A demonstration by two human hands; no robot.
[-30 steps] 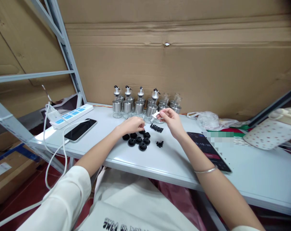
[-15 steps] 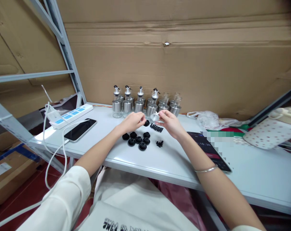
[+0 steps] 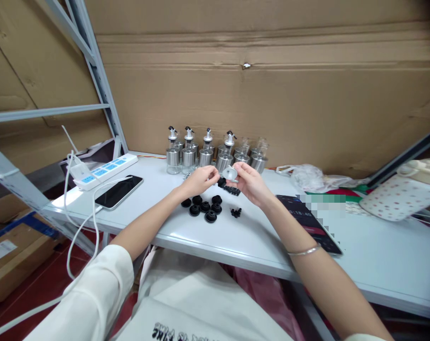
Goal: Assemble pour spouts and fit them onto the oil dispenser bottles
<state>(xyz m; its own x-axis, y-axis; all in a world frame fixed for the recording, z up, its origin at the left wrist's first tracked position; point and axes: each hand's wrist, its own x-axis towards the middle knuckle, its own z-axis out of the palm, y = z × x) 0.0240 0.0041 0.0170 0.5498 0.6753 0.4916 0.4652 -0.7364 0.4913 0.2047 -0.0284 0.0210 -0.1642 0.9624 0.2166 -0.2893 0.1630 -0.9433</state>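
My right hand (image 3: 249,182) pinches a white, round, cup-like spout cap (image 3: 230,174), its hollow face turned to me. Close to its left side is my left hand (image 3: 202,180), thumb and fingers pressed together; whatever is between them is too small to make out. Under the gap between both hands lie small black pieces (image 3: 232,190), partly covered by my right fingers. Nearer to me sit several round black stoppers (image 3: 204,206) in a cluster. To their right is a little pile of tiny black parts (image 3: 236,212).
Several glass and steel bottles (image 3: 173,156) stand in rows at the back, some with spouts. On the left are a phone (image 3: 119,192) and a power strip (image 3: 108,169). A tablet (image 3: 312,222), a plastic bag (image 3: 307,177) and a dotted container (image 3: 396,196) lie right.
The white cap has turned so its hollow side faces me more. My left hand has shifted slightly right, and the black stopper at its fingertips no longer shows clearly there.
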